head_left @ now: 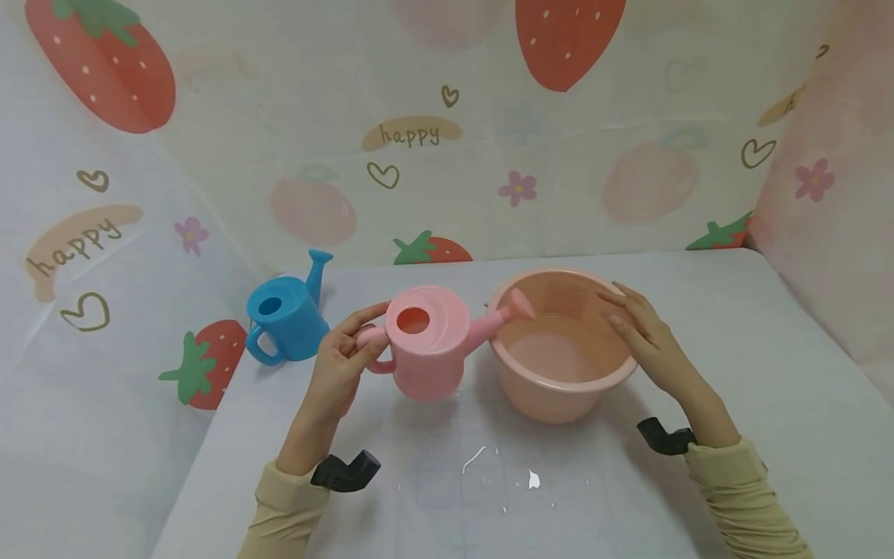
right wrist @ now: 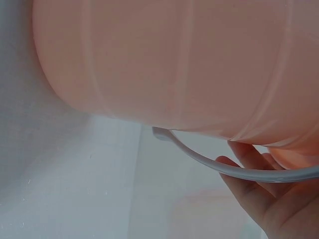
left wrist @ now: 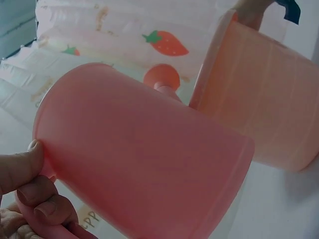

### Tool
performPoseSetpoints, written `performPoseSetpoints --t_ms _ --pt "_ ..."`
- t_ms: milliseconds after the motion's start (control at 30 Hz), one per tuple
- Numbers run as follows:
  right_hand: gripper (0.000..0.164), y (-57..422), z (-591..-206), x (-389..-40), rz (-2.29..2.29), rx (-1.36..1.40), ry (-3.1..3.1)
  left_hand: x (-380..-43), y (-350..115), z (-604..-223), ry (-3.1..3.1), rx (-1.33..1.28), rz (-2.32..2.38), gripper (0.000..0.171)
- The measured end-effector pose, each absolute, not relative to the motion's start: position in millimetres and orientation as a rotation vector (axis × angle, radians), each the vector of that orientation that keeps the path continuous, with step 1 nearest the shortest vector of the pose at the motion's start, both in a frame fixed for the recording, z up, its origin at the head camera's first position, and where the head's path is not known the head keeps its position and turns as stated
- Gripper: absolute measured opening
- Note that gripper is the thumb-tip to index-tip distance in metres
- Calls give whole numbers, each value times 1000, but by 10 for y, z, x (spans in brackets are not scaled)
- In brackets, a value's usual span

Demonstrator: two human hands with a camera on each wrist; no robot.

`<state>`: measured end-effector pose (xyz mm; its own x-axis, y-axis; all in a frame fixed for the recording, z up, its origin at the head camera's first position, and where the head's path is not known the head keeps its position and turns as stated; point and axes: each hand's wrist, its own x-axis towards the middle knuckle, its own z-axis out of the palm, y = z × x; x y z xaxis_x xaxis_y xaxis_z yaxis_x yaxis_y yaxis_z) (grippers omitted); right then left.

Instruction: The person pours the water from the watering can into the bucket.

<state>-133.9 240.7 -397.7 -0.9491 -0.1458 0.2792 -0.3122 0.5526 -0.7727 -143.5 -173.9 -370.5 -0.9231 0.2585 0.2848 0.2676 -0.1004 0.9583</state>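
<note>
One pink watering can (head_left: 433, 369), raised above the counter (head_left: 775, 373), its handle grasped in the left hand (head_left: 340, 361); spout extending over the near-left rim of a peach bucket (head_left: 552, 400). Right hand (head_left: 653, 338): gripping the bucket's right rim, beside a grey bail (right wrist: 239, 172). One blue watering can (head_left: 296, 318), standing to the left. Water drops (head_left: 534, 480), in front.

The table (head_left: 754, 349) bears water (head_left: 534, 480), a bucket (head_left: 559, 404) and a blue watering can (head_left: 299, 330).

One watering can (head_left: 428, 353) is pink — the bucket (head_left: 548, 396), pale peach.
</note>
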Motion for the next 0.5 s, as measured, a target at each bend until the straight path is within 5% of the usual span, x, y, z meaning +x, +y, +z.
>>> performPoseSetpoints --t_ms 500 --pt "41 2400 -3974 -1339 1359 421 -2591 -1427 -1718 -3631 -2155 -605 -2181 43"
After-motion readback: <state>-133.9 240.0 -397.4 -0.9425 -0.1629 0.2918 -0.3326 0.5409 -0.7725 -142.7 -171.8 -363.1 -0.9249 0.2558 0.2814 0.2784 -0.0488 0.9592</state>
